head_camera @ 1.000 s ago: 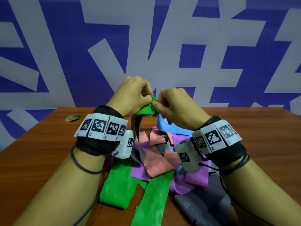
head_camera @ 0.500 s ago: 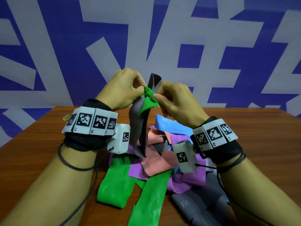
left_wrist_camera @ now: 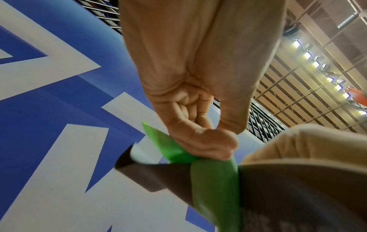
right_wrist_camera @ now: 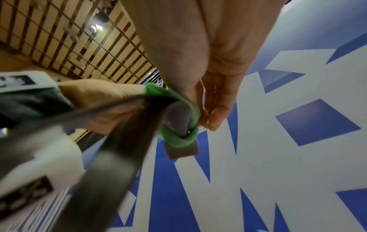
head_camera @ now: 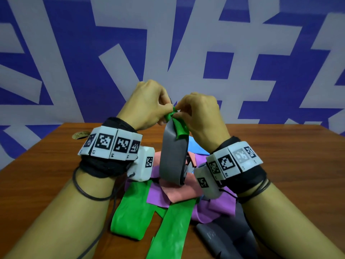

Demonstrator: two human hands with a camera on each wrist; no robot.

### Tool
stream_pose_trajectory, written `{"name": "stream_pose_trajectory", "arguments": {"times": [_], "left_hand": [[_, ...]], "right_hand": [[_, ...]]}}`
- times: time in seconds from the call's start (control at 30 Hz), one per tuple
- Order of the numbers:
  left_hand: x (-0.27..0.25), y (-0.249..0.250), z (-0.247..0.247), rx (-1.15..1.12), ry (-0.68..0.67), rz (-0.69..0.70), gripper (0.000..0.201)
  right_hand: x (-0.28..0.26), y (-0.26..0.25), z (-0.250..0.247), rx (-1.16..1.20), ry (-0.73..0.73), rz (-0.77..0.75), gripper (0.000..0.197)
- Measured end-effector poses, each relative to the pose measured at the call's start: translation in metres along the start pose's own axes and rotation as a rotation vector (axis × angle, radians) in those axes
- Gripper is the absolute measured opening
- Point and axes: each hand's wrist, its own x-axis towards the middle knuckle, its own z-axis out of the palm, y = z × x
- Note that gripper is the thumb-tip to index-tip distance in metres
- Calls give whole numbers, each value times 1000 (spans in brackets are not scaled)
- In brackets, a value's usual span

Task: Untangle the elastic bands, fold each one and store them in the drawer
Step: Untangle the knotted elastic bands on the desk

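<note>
Both hands are raised above a tangle of elastic bands on the wooden table (head_camera: 280, 150). My left hand (head_camera: 158, 109) and right hand (head_camera: 183, 111) pinch a knot where the green band (head_camera: 179, 126) wraps a grey band (head_camera: 171, 156). The grey band hangs down from the knot as a loop into the pile. In the left wrist view the thumb and fingers of my left hand (left_wrist_camera: 214, 141) pinch the green band (left_wrist_camera: 214, 180) over the grey band (left_wrist_camera: 158, 177). In the right wrist view my right hand (right_wrist_camera: 202, 119) pinches the green knot (right_wrist_camera: 178, 138) around the grey band (right_wrist_camera: 176, 119).
The pile holds purple (head_camera: 158, 195), salmon (head_camera: 179, 189) and blue (head_camera: 196, 146) bands. Green band ends (head_camera: 130, 215) trail toward me, and a dark grey band (head_camera: 224, 234) lies at the near right. A small round gold disc (head_camera: 80, 135) sits far left. No drawer is in view.
Both hands have lifted the knot higher above the pile, drawing the grey band up into a hanging loop. The grey end that stuck up above the knot half a second ago no longer shows.
</note>
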Motion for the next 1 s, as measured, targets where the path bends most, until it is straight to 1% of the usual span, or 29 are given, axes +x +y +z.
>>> {"name": "stream_pose_trajectory", "arguments": {"times": [0.1,0.17,0.23,0.27,0.33,0.47,0.6,0.7,0.8,0.87,0.93,1.0], "left_hand": [[0,1,-2,-32,10,-9,15],[1,0,-1,-13,12,-4,15],[1,-3,0,29,21,4,14],[2,-5,1,54,30,9,14],[4,-8,2,98,47,20,12],[7,-10,5,145,104,-10,9],[7,-13,6,175,107,-19,7],[8,-16,4,155,80,-22,9],[8,-18,-3,87,23,-29,10],[6,-17,-6,32,-5,-35,12],[3,-15,-8,10,-25,-34,12],[3,-12,-7,5,-35,-28,13]], "right_hand": [[-1,1,-1,-127,-93,50,28],[-3,0,1,-166,-151,36,31],[-7,-3,6,-202,-152,3,29],[-8,-4,7,-229,-127,-16,27],[-10,-3,8,-228,-32,-78,20],[-9,0,3,-86,146,-242,15],[-9,0,1,-42,184,-341,16],[-9,2,4,36,192,-314,19],[-8,13,7,110,118,-174,21],[-7,18,7,124,69,-92,18],[-7,18,6,139,74,-103,6],[-6,13,6,127,91,-157,8]]}}
